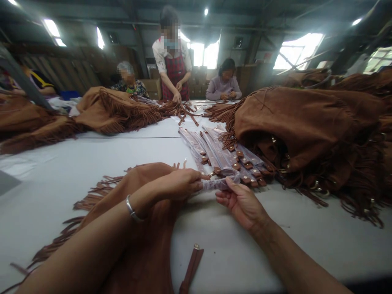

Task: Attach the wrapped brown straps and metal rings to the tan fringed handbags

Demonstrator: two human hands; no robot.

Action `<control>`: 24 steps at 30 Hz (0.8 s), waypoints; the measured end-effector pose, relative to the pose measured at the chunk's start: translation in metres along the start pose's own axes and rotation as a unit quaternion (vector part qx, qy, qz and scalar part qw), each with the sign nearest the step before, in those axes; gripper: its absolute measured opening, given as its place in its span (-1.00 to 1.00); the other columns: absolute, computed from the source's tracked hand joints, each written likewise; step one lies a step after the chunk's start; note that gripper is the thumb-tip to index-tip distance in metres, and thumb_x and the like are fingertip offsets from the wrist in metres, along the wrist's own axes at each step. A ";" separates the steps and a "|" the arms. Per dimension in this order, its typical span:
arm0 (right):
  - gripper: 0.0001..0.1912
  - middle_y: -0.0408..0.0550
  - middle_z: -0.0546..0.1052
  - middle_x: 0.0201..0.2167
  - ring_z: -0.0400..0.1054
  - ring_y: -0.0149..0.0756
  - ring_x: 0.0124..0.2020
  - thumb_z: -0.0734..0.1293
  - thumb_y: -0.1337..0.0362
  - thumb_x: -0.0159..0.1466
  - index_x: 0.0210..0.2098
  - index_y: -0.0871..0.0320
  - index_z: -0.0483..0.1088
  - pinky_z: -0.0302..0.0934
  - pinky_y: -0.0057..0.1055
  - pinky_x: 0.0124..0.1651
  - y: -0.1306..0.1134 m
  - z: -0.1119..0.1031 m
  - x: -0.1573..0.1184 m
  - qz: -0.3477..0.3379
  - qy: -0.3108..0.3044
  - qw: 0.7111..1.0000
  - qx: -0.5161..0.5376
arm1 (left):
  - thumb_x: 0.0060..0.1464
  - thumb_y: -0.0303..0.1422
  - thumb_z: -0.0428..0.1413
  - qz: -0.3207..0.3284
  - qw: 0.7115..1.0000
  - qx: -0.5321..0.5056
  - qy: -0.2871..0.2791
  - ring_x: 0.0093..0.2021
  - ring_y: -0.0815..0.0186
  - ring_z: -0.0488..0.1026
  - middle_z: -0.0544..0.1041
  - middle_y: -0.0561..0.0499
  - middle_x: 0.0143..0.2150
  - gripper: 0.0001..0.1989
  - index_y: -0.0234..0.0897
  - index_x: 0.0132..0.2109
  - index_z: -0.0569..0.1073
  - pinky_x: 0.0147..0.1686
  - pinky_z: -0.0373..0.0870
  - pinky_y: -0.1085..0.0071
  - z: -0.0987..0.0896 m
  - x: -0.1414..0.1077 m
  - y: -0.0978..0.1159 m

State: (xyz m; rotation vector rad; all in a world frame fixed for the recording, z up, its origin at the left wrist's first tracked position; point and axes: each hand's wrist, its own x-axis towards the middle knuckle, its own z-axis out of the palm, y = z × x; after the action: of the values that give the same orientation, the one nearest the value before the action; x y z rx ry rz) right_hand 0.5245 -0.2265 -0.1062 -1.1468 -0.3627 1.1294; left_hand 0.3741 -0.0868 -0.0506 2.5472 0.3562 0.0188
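A brown fringed bag point(153, 175) lies in front of me, partly under my left forearm. My left hand point(183, 183) is closed near the bag's top edge, on one end of a plastic-wrapped strap point(212, 185). Thumb and fingers of my right hand point(241, 202) pinch the same wrapped strap farther right. A metal clasp point(216, 173) shows just above the strap, between my hands. Beyond them is a spread of brown straps in clear plastic sleeves point(211, 145), their snap ends toward me. A loose brown strap point(192, 265) with a metal end lies near the front.
A tall heap of brown fringed bags point(306, 118) stands on the right of the white table point(92, 151). More fringed bags point(107, 108) lie at the back left. Across the table, a standing person point(174, 61) handles brown straps; other people sit nearby.
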 end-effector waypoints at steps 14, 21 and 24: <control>-0.79 -0.08 0.46 -0.45 0.32 -0.30 -0.41 0.30 0.15 0.18 -0.34 0.19 0.41 0.12 -0.45 -0.37 -0.024 0.015 -0.007 -0.237 -0.169 0.689 -0.663 | 0.03 -0.17 0.07 -0.006 0.975 -0.223 -0.017 -0.56 0.46 0.24 0.31 0.13 -0.52 -0.73 -0.31 -0.28 0.27 -0.59 0.13 0.55 0.023 0.007 0.004; -0.64 -0.22 0.26 -0.69 0.13 -0.46 -0.67 0.23 0.06 0.24 -0.54 0.21 0.31 0.01 -0.51 -0.58 -0.034 -0.015 -0.003 -0.184 -0.138 0.812 -0.537 | 0.12 -0.23 -0.05 0.011 0.973 -0.222 -0.068 -0.53 0.44 0.25 0.33 0.10 -0.52 -0.72 -0.34 -0.20 0.42 -0.53 0.20 0.53 -0.005 0.000 -0.011; -0.68 -0.02 0.47 -0.34 0.35 -0.26 -0.32 0.19 0.10 0.26 -0.26 0.22 0.42 0.21 -0.39 -0.28 -0.041 -0.009 -0.007 -0.217 -0.154 0.780 -0.566 | 0.12 -0.19 -0.05 -0.016 0.962 -0.259 -0.078 -0.58 0.44 0.24 0.32 0.10 -0.55 -0.69 -0.34 -0.17 0.42 -0.60 0.17 0.54 0.000 0.003 -0.010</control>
State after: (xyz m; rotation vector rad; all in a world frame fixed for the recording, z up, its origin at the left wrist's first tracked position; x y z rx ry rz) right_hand 0.5493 -0.2360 -0.0735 -1.7582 -1.6414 0.6093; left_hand 0.3744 -0.0781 -0.0563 2.0084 0.2845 -0.0887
